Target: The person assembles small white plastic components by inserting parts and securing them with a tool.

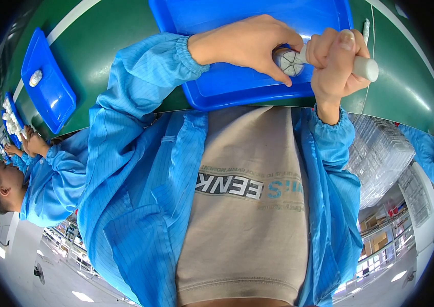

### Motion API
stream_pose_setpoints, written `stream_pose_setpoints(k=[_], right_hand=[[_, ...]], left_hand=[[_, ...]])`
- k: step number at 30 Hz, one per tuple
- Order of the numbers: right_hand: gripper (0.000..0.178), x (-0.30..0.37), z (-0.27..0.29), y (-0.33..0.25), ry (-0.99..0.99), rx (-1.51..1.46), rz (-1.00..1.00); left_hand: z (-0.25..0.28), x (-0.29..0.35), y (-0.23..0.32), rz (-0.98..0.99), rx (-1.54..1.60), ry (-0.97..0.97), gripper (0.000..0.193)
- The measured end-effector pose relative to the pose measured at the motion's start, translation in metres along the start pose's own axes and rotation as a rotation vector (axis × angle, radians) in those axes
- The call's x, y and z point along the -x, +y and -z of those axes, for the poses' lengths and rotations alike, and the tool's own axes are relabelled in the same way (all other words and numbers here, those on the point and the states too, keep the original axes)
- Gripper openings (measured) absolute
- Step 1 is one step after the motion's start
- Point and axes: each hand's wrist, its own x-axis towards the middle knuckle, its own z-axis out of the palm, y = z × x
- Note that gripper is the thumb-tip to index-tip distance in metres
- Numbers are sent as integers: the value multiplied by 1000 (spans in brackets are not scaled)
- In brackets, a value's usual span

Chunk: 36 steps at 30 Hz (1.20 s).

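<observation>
My left hand (250,43) is curled around a short round piece (291,62) whose white end face is split into wedges by dark lines. Thumb and forefinger press it from both sides. In a fist, my right hand (335,60) grips a thick white rod-like handle (366,69), which sticks out past the little-finger side. The handle's other end reaches the rim of the round piece, and its tip is hidden by my fingers. Both hands are above a large blue tray (247,91).
A smaller blue tray (56,105) at the left holds one white round piece (35,78). Beyond it a co-worker (56,174) handles things by a tray of several white pieces (11,117). A slim whitish item (366,30) lies on the green table (96,53). Clear plastic-wrapped stacks (381,153) stand at the right.
</observation>
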Motion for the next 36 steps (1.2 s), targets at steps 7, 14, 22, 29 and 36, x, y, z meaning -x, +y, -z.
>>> stream_pose_setpoints(k=[7,14,22,29,36], right_hand=[[36,-12,10,-19,37,-122,-34],[38,-16,22,5,-293,-199,-88],[41,-15,23,1,-513,-184,67],[41,-16,10,0,-508,3,247],[36,-11,19,5,-460,-100,68]], left_hand=[[-9,1,-11,-98,42,73,53],[-5,3,-4,-3,-16,-81,45],[-7,4,-1,-29,39,-59,38],[-8,6,0,-46,48,-43,33],[-8,5,-2,-37,47,-69,34]])
